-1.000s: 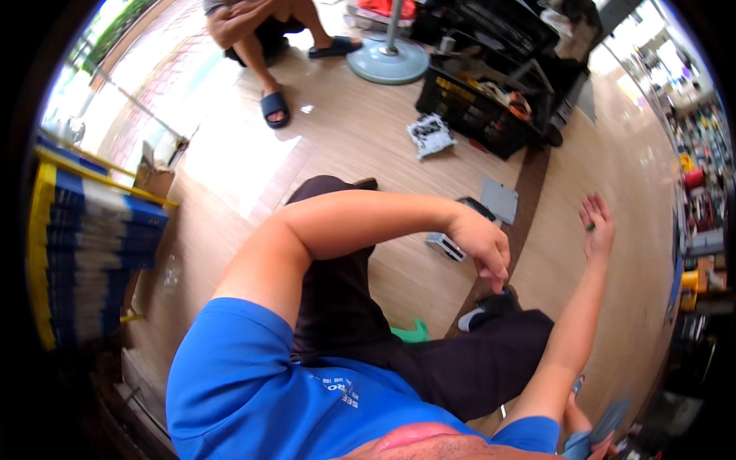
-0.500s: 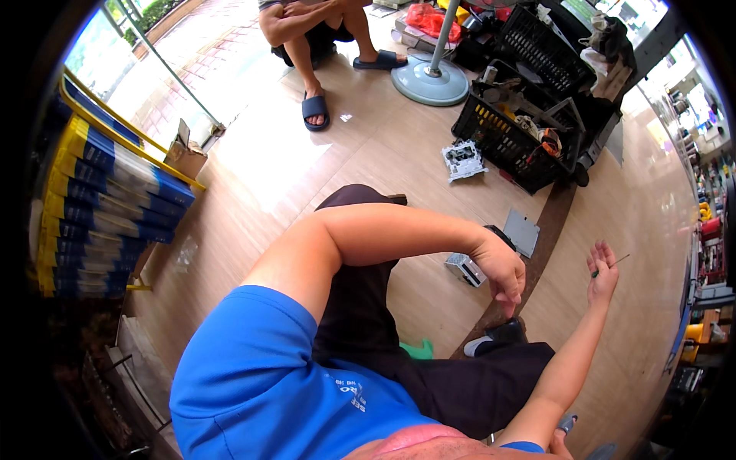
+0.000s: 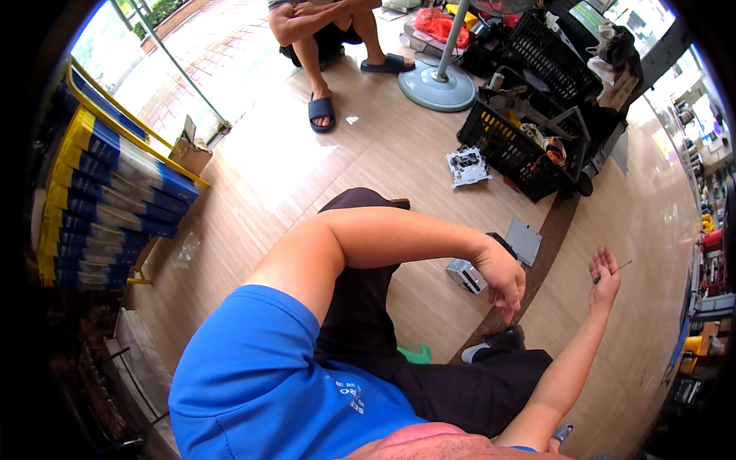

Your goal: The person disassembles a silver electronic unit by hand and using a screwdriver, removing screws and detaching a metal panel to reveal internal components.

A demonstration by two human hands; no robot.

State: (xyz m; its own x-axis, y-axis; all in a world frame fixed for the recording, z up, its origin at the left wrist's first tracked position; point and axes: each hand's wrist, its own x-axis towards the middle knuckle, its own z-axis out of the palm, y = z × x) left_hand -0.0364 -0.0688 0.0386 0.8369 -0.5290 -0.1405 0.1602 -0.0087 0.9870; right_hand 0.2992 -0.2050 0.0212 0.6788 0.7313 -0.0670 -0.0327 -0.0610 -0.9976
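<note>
My left hand (image 3: 502,277) hangs from a bent wrist in front of my knee, its fingers drooping loosely apart with nothing visible in them. Just beyond it a silver metal box (image 3: 467,275) lies on the floor, partly hidden by the hand. Beside that box is a flat grey panel (image 3: 524,241). Raised to the right, my right hand (image 3: 605,282) holds a thin screwdriver (image 3: 622,268) with a small green handle, its shaft pointing up and right. Several of its fingers stretch upward while the thumb side keeps the tool.
A white mechanical frame (image 3: 468,167) lies by a black crate (image 3: 512,142) of mixed parts. Behind stands a fan base (image 3: 437,84); a person (image 3: 320,111) in dark slides sits nearby. Stacked blue-and-yellow packages (image 3: 115,188) fill the left. A green piece (image 3: 416,354) is by my leg.
The view has shifted slightly, so the floor objects sit a little lower and farther right. Both hands keep nearly the same pose, and the screwdriver stays in my right hand.
</note>
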